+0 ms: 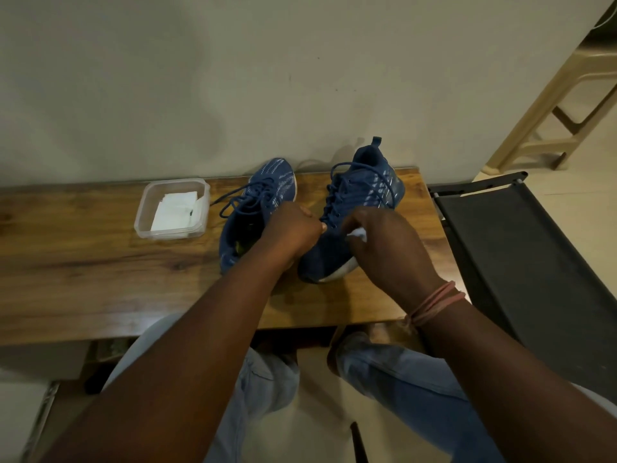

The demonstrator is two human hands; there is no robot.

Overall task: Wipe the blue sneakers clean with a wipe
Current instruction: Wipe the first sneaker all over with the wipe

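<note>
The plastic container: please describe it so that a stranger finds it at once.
On the wooden table by the wall, look left of the two blue sneakers. The plastic container is clear, lidless, and holds folded white wipes.

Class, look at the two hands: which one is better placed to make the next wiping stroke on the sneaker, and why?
The right hand: it already holds the wipe against the right sneaker. The left hand is fisted beside it, without a wipe.

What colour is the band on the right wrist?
Pinkish-orange thread band, wrapped several times; head view.
</note>
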